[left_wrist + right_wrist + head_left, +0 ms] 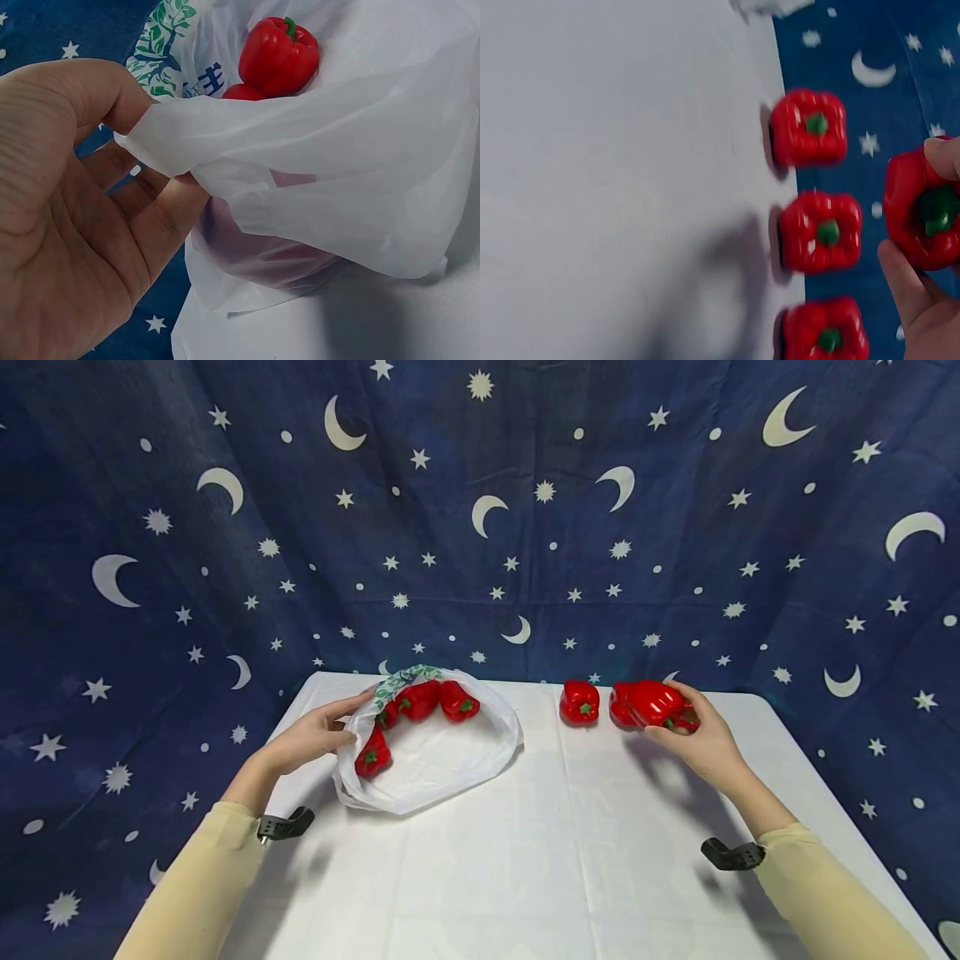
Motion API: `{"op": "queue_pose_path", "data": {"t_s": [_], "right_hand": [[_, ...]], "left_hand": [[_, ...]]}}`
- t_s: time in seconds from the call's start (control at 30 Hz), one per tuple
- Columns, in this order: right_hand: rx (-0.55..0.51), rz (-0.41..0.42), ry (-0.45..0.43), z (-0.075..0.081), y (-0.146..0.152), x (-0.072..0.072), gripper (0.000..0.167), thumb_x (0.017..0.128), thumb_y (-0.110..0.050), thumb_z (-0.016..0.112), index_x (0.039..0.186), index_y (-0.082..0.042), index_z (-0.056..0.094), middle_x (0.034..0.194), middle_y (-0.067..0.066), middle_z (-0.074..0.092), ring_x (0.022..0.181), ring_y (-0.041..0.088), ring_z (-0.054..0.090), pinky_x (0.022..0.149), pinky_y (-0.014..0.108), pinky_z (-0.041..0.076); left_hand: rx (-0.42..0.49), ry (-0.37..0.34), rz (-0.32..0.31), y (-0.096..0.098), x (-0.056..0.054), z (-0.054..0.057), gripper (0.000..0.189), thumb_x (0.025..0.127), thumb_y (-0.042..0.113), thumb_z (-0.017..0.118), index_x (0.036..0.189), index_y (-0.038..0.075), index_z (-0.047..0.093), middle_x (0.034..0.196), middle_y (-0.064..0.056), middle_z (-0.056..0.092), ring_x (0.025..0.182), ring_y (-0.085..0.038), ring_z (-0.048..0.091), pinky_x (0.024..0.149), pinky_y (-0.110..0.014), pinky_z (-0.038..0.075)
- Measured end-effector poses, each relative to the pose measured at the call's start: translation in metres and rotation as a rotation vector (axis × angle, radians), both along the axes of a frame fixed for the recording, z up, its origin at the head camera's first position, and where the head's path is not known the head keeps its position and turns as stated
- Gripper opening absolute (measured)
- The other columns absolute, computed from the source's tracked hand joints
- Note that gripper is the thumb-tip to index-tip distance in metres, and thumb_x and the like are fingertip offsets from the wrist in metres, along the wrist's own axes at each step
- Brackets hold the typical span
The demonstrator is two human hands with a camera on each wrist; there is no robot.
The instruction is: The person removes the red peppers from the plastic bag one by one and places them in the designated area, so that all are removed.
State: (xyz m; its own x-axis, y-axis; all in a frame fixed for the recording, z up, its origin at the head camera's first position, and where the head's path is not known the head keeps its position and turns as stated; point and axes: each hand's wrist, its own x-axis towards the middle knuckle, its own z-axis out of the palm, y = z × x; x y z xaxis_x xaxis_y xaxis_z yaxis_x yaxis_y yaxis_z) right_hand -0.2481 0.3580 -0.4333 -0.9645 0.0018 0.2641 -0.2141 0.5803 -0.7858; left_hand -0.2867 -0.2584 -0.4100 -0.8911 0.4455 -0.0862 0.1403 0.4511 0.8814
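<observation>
My left hand (318,733) pinches the left rim of a white plastic bag (450,789) with a green leaf print. Several red bell peppers lie inside the bag, among them one pepper (459,702) at its back and one (372,753) by the left wall. In the left wrist view, thumb and fingers grip the bag's edge, and a pepper (279,56) shows beyond it. On the right, my right hand (708,739) holds a red bell pepper (656,703) above the table. The right wrist view shows that pepper (915,214) between thumb and fingers, green stem facing the camera.
Three more red peppers stand in a row near the table's back edge: one pepper (810,127), a middle pepper (821,232) and another (826,334). A white cloth covers the table (510,877). Behind it hangs a dark blue curtain (525,543) with moons and stars.
</observation>
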Motion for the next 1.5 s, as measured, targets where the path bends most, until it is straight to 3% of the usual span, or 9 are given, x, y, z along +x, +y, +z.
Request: {"op": "queue_pose_path", "data": {"t_s": [0.33, 0.6, 0.7, 0.77, 0.87, 0.93, 1.03, 1.5], "right_hand": [[-0.006, -0.182, -0.044, 0.002, 0.049, 0.002, 0.092, 0.093, -0.034, 0.076, 0.163, -0.011, 0.022, 0.154, 0.028, 0.033, 0.127, 0.051, 0.043, 0.067, 0.007, 0.045], [-0.007, -0.298, -0.050, -0.006, 0.079, -0.001, 0.092, 0.094, -0.035, 0.074, 0.163, -0.007, 0.021, 0.152, 0.028, 0.034, 0.111, 0.031, 0.045, 0.067, 0.005, 0.043], [-0.011, -0.325, -0.083, -0.009, 0.086, -0.002, 0.094, 0.094, -0.039, 0.073, 0.164, -0.008, 0.018, 0.156, 0.028, 0.031, 0.113, 0.032, 0.044, 0.068, 0.007, 0.042], [-0.014, -0.346, -0.107, -0.010, 0.090, -0.004, 0.094, 0.095, -0.041, 0.071, 0.164, -0.010, 0.016, 0.159, 0.027, 0.028, 0.118, 0.038, 0.042, 0.072, 0.011, 0.043], [-0.025, -0.366, -0.130, -0.011, 0.095, -0.007, 0.095, 0.096, -0.043, 0.069, 0.165, -0.011, 0.013, 0.164, 0.025, 0.022, 0.129, 0.045, 0.037, 0.093, 0.029, 0.050], [-0.037, -0.377, -0.139, -0.012, 0.098, -0.010, 0.095, 0.096, -0.042, 0.069, 0.165, -0.012, 0.012, 0.166, 0.024, 0.019, 0.136, 0.049, 0.034, 0.107, 0.046, 0.045], [-0.054, -0.385, -0.149, -0.015, 0.103, -0.014, 0.094, 0.097, -0.040, 0.068, 0.165, -0.009, 0.010, 0.166, 0.025, 0.016, 0.141, 0.053, 0.029, 0.110, 0.061, 0.033], [-0.044, -0.449, -0.253, -0.043, 0.120, -0.028, 0.095, 0.098, -0.035, 0.067, 0.163, -0.001, 0.006, 0.165, 0.030, 0.011, 0.148, 0.052, 0.018, 0.108, 0.066, 0.031]], "left_hand": [[-0.016, 0.010, 0.009, -0.003, 0.001, -0.001, 0.070, 0.098, 0.002, 0.056, 0.160, 0.031, 0.037, 0.164, -0.014, 0.028, 0.112, -0.032, 0.052, 0.076, -0.034, 0.055], [-0.015, 0.011, 0.004, -0.004, 0.001, 0.000, 0.071, 0.098, 0.002, 0.056, 0.161, 0.030, 0.037, 0.164, -0.015, 0.028, 0.114, -0.033, 0.052, 0.077, -0.034, 0.055], [-0.018, 0.011, 0.007, -0.003, 0.002, 0.000, 0.071, 0.098, 0.002, 0.056, 0.160, 0.031, 0.037, 0.164, -0.014, 0.028, 0.111, -0.033, 0.053, 0.076, -0.034, 0.055], [-0.014, 0.005, 0.008, -0.002, 0.002, 0.000, 0.071, 0.099, 0.001, 0.056, 0.161, 0.031, 0.037, 0.164, -0.014, 0.027, 0.112, -0.032, 0.052, 0.076, -0.034, 0.056], [-0.008, -0.003, 0.011, -0.001, 0.002, 0.001, 0.071, 0.098, 0.001, 0.055, 0.161, 0.030, 0.036, 0.165, -0.014, 0.027, 0.116, -0.032, 0.051, 0.078, -0.035, 0.056], [-0.006, -0.006, 0.011, -0.001, 0.002, 0.001, 0.071, 0.098, 0.001, 0.055, 0.161, 0.030, 0.036, 0.165, -0.014, 0.027, 0.116, -0.032, 0.050, 0.078, -0.035, 0.056], [-0.016, -0.005, 0.017, -0.002, 0.002, 0.001, 0.071, 0.098, 0.001, 0.056, 0.161, 0.031, 0.037, 0.164, -0.013, 0.027, 0.113, -0.033, 0.049, 0.077, -0.035, 0.056], [-0.037, -0.008, 0.026, -0.003, 0.000, 0.001, 0.071, 0.098, 0.004, 0.058, 0.160, 0.032, 0.038, 0.164, -0.015, 0.028, 0.112, -0.034, 0.049, 0.078, -0.035, 0.056]]}}
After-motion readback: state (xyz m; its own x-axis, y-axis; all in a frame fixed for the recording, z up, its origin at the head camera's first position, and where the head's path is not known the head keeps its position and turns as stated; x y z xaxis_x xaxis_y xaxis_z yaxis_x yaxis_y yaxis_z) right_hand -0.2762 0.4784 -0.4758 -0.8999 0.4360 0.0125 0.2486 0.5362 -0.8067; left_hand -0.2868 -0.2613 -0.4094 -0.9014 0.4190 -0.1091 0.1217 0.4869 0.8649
